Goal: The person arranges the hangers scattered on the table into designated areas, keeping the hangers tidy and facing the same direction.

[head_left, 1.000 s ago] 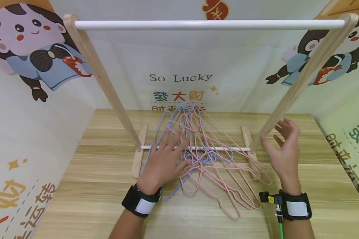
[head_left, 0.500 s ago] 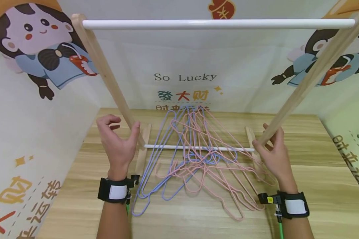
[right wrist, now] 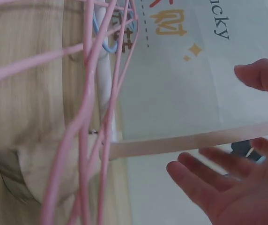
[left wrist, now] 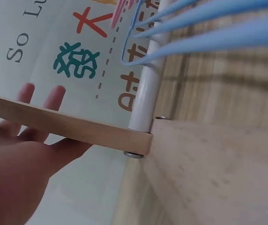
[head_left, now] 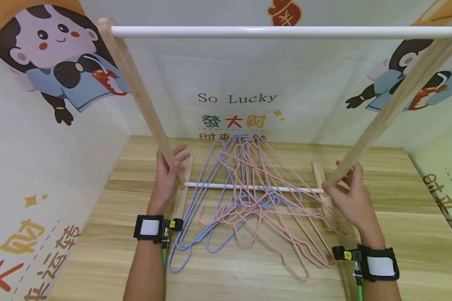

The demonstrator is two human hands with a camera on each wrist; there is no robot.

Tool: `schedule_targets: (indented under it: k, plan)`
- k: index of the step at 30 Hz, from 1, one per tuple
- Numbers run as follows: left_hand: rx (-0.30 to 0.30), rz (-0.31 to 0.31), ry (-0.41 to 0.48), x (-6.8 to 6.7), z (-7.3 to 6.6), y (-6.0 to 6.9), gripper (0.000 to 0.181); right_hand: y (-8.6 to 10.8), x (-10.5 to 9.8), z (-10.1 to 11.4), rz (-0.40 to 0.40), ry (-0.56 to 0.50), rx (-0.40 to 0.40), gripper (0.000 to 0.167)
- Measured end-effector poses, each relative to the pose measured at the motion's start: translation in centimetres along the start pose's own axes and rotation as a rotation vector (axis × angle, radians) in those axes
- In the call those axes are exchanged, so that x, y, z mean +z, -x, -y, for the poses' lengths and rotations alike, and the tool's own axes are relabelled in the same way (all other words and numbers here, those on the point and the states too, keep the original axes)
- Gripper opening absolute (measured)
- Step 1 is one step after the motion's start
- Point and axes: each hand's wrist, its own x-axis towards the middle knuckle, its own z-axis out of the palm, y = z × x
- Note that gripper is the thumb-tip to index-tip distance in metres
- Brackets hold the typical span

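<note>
A rack with wooden posts and white bars stands on the wooden table. My left hand (head_left: 165, 177) is at the left post (head_left: 145, 102), its fairly straight fingers reaching past the wood. In the left wrist view, fingers (left wrist: 54, 97) show beyond that post's edge. At the lower right post (head_left: 373, 138) is my right hand (head_left: 352, 196), thumb on one side and loosely bent fingers on the other. A gap shows between this thumb and the post in the right wrist view. Blue hangers (head_left: 190, 244) and pink hangers (head_left: 282, 228) lie tangled across the lower bar (head_left: 218, 185).
The upper bar (head_left: 282, 31) spans the top of the rack. Rack feet (head_left: 181, 200) rest on the table (head_left: 109, 251). Behind stands a printed wall (head_left: 226, 67), with side walls on both sides. Several hangers spread toward the table's front.
My left hand left the hangers, swung out left of the rack, then came in to the left post. My right hand moved in to the right post. The hangers spread further left.
</note>
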Motion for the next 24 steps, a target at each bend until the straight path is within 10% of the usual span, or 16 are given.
schedule_targets:
  k: [7,16,24]
  plan:
    - [-0.084,0.066,-0.051,-0.2,0.4,0.0,0.06,0.6,-0.4,1.1,-0.218,0.232,0.04,0.037]
    - [-0.166,0.1,-0.142,-0.6,0.2,-0.2,0.063,1.0,-0.4,1.8,0.062,0.409,-0.184,0.01]
    - [-0.294,0.061,-0.244,-0.7,-0.1,0.0,0.035,0.9,0.0,1.7,0.166,0.407,-0.185,0.014]
